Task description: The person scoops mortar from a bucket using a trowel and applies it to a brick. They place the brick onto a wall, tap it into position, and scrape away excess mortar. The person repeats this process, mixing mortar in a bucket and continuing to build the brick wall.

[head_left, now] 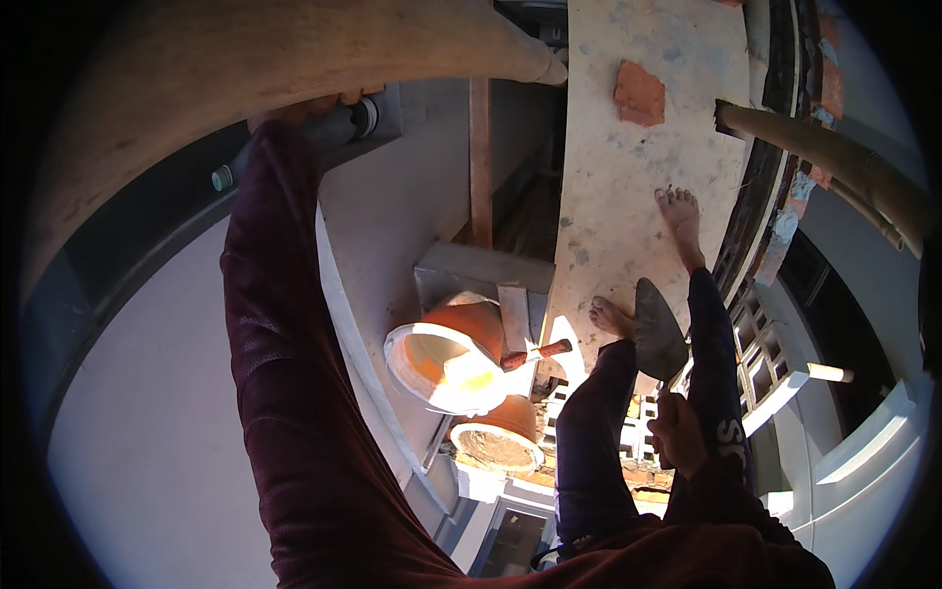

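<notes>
My right hand [679,432] is closed round the handle of a trowel [659,332], whose grey pointed blade stands out ahead of it between my legs. My left arm reaches far up and to the left. At its end my left hand [292,111] is beside a thick wooden pole [294,59], which covers most of it. Only some bent fingers show below the pole, near a grey tube-shaped thing [339,131]; what they grip, if anything, is hidden. A small green-and-white cap [222,178] shows close by.
My bare feet stand on a stained board [599,196] bearing a broken red brick piece [640,93]. Left of it are an orange bucket [432,358], a second bucket [498,447] with grey-brown contents, and a red-handled tool [537,354]. A bamboo pole [824,142] juts in at right, beside openwork blocks [756,339].
</notes>
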Action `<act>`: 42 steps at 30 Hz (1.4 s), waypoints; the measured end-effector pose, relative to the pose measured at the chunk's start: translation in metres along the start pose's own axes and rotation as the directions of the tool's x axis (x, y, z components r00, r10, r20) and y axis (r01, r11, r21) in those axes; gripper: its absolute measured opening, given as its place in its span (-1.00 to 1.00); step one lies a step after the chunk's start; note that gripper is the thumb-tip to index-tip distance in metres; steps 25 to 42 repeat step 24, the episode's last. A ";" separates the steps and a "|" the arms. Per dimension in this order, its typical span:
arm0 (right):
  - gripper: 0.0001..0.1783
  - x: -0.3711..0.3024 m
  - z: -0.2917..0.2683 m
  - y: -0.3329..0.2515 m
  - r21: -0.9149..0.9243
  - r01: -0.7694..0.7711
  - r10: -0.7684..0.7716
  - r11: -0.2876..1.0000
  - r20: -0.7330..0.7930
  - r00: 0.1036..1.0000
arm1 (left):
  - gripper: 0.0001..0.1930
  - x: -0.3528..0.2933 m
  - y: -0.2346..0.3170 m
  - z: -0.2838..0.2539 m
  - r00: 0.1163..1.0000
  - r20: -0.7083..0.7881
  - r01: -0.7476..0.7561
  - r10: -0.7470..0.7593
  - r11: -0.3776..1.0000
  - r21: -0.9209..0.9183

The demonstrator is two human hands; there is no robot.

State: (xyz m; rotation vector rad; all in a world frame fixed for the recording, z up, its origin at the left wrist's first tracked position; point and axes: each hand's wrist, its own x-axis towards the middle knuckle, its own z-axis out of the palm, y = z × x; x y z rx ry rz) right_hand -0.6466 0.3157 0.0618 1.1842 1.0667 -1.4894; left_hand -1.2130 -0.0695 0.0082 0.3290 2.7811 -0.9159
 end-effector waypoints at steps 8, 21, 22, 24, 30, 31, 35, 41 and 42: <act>-0.58 -0.007 -0.004 0.002 -0.143 0.109 -0.097 0.984 0.088 0.991 | -0.13 -0.060 -0.027 -0.069 0.952 -0.278 0.070 -0.132 0.972 -0.224; -0.54 -0.262 0.150 -0.060 0.041 0.521 -0.457 0.853 0.540 0.706 | -0.03 -0.609 -0.049 -0.270 0.987 0.145 0.035 -0.068 -0.788 -0.614; -0.52 -0.271 0.165 -0.047 0.056 0.540 -0.485 0.840 0.526 0.699 | -0.12 -0.632 -0.045 -0.276 0.986 0.168 0.110 0.001 -0.757 -0.644; -0.43 -0.289 0.187 -0.050 0.055 0.551 -0.484 0.832 0.555 0.676 | -0.19 -0.618 -0.040 -0.283 0.949 -0.168 -0.263 -0.266 -0.375 -0.889; -0.43 -0.289 0.187 -0.050 0.055 0.551 -0.484 0.832 0.555 0.676 | -0.19 -0.618 -0.040 -0.283 0.949 -0.168 -0.263 -0.266 -0.375 -0.889; -0.43 -0.289 0.187 -0.050 0.055 0.551 -0.484 0.832 0.555 0.676 | -0.19 -0.618 -0.040 -0.283 0.949 -0.168 -0.263 -0.266 -0.375 -0.889; -0.43 -0.289 0.187 -0.050 0.055 0.551 -0.484 0.832 0.555 0.676 | -0.19 -0.618 -0.040 -0.283 0.949 -0.168 -0.263 -0.266 -0.375 -0.889; -0.43 -0.289 0.187 -0.050 0.055 0.551 -0.484 0.832 0.555 0.676 | -0.19 -0.618 -0.040 -0.283 0.949 -0.168 -0.263 -0.266 -0.375 -0.889; -0.43 -0.289 0.187 -0.050 0.055 0.551 -0.484 0.832 0.555 0.676 | -0.19 -0.618 -0.040 -0.283 0.949 -0.168 -0.263 -0.266 -0.375 -0.889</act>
